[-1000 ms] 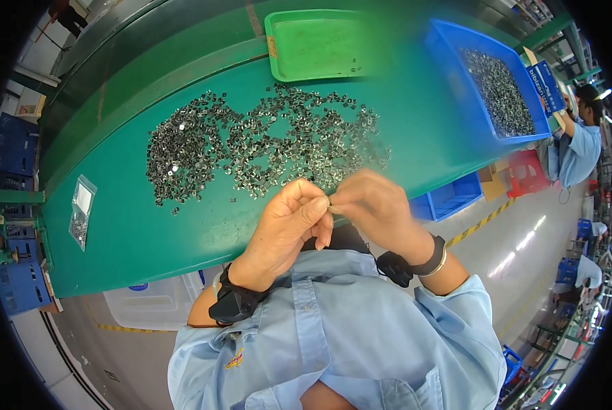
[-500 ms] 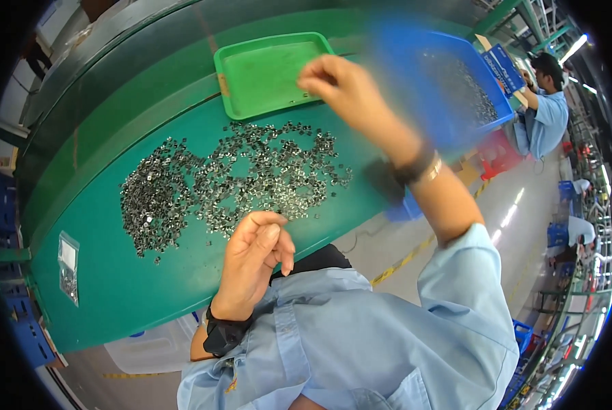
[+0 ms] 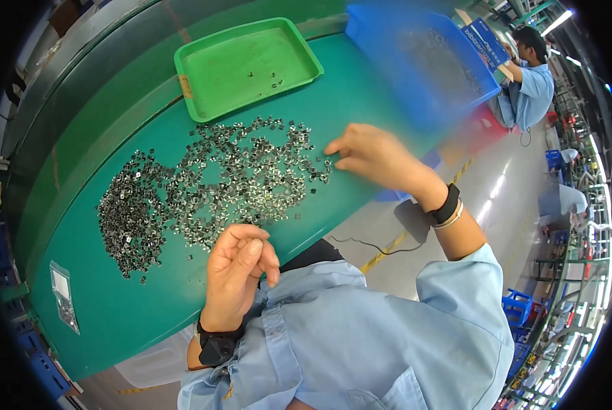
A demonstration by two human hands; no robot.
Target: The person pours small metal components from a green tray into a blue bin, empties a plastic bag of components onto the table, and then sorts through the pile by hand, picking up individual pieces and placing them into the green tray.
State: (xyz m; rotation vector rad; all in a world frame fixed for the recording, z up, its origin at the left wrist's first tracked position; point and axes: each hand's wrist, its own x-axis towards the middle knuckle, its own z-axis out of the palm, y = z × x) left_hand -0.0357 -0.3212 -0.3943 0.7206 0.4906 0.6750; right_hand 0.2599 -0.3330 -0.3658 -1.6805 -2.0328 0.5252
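Note:
Small shiny metal parts (image 3: 251, 174) lie scattered across the green tabletop, running into a denser dark heap (image 3: 132, 219) on the left. My right hand (image 3: 374, 156) hovers at the right edge of the scatter, thumb and forefinger apart beside a few loose parts, with nothing seen between them. Near the table's front edge, my left hand (image 3: 238, 273) is closed, thumb laid over curled fingers; whatever may be inside is hidden. Beyond the scatter stands a shallow green tray (image 3: 217, 109) with several small parts lying on its bottom.
A blue bin (image 3: 388, 75) of small parts, partly blurred, stands at the far right. A small clear bag (image 3: 63, 297) of parts lies at the left end of the table (image 3: 108, 328). Past the bin, a person (image 3: 535, 85) in light blue sits by a blue box (image 3: 485, 44).
My right hand has come from above the green tray back toward me, to the scatter's right edge. More parts now show in the tray. My left hand stays closed; the whole view has shifted slightly.

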